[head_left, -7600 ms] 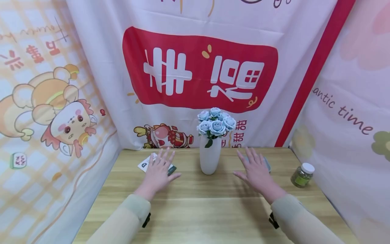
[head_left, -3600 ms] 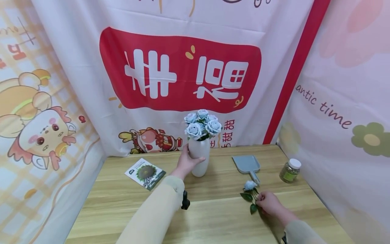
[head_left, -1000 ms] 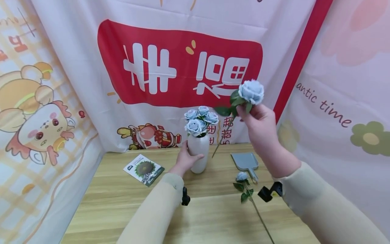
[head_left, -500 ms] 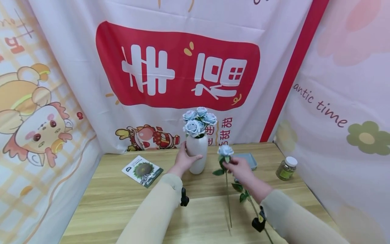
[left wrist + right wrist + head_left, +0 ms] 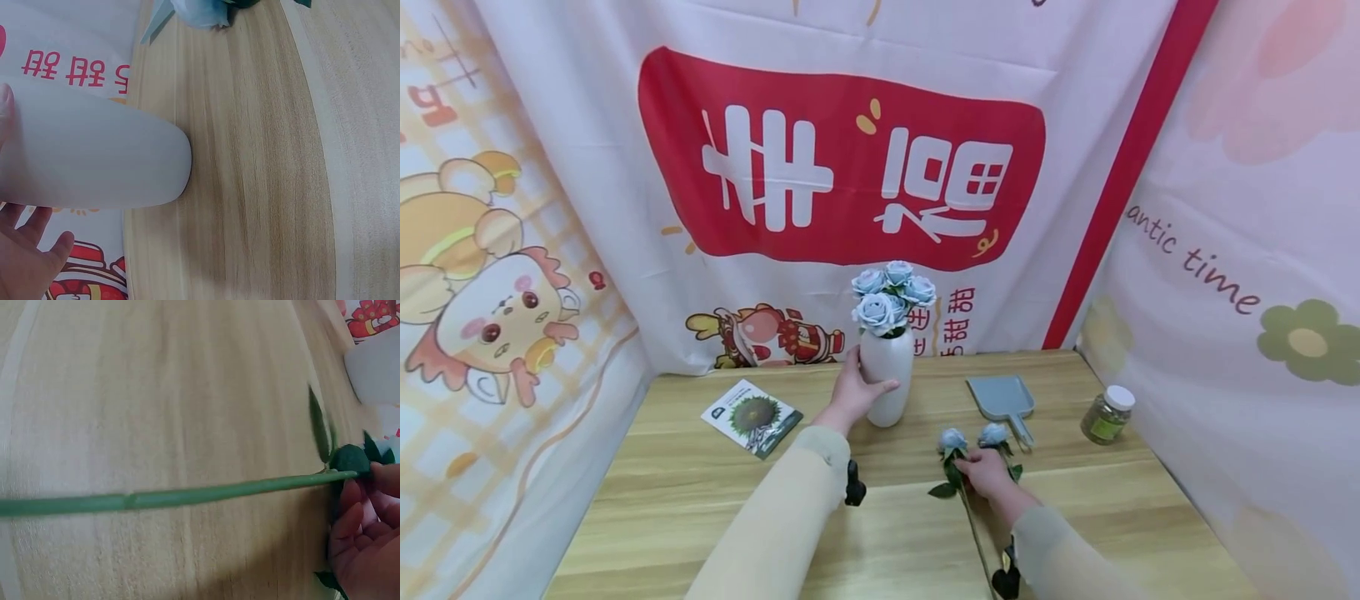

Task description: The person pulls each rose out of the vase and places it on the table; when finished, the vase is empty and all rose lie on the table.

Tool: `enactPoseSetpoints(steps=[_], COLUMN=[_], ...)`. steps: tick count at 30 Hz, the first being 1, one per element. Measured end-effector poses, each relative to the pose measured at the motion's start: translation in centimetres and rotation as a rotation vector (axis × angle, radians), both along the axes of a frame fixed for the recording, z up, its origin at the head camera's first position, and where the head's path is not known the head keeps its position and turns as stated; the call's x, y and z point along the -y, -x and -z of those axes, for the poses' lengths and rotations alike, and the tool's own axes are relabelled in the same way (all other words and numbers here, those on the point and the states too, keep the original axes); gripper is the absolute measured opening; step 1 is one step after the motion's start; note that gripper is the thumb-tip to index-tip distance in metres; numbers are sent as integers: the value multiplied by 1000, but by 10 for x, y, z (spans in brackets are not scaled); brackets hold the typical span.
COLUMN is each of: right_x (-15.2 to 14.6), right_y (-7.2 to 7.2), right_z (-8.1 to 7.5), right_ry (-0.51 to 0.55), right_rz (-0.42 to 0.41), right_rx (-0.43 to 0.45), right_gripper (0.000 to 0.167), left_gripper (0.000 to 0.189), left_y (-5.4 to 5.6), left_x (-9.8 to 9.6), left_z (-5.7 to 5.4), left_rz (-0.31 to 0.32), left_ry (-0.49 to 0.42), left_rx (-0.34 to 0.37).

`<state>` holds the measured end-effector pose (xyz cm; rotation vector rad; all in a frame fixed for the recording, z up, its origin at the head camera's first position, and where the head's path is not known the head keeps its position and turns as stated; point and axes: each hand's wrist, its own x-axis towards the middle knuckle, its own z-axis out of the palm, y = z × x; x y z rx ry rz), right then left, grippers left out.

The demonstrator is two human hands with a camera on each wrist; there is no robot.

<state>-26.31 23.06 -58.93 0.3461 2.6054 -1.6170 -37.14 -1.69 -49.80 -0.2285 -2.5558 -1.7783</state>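
My left hand [image 5: 850,392] grips a white vase [image 5: 887,367] that stands upright with several pale blue roses [image 5: 880,310] in it; in the left wrist view the fingers lie about the vase [image 5: 94,150]. Low over the table, my right hand [image 5: 988,473] pinches a single blue rose [image 5: 952,440] just under its bloom. Its long green stem [image 5: 187,495] crosses the right wrist view. A second cut rose [image 5: 992,434] lies right behind that hand, its stem mostly hidden by hand and sleeve.
Beyond the roses lies a grey-blue dustpan [image 5: 1002,397]. A white-lidded jar [image 5: 1107,414] stands at the right edge. On the left is a seed packet [image 5: 752,417] with a plant picture. Printed cloth [image 5: 842,167] hangs behind the wooden table [image 5: 647,517].
Both hands were spread above the table; the left then took the vase. The right laid one rose down, held another raised, and has now lowered it beside the first.
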Motion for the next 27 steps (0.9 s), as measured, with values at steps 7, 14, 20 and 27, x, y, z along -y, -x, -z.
enactPoseSetpoints(steps=[7,14,20,27], right_x=[-3,-2,8,27], right_y=[0,8,31,63], right_z=[2,-28,-76,-133], right_ry=[-93,-165,-53,143], right_rz=[54,122,142,129], right_rx=[-21,-92,-88,-152], right_gripper=[26,31,34,30], left_gripper=[96,96,98,99], left_y=[-1,-2,-1,0], left_x=[0,-1,-1,0], left_z=[-2,-2,1,0], left_rz=[2,7,2,-9], left_ry=[0,7,5,34], left_rx=[-11,7,17,22])
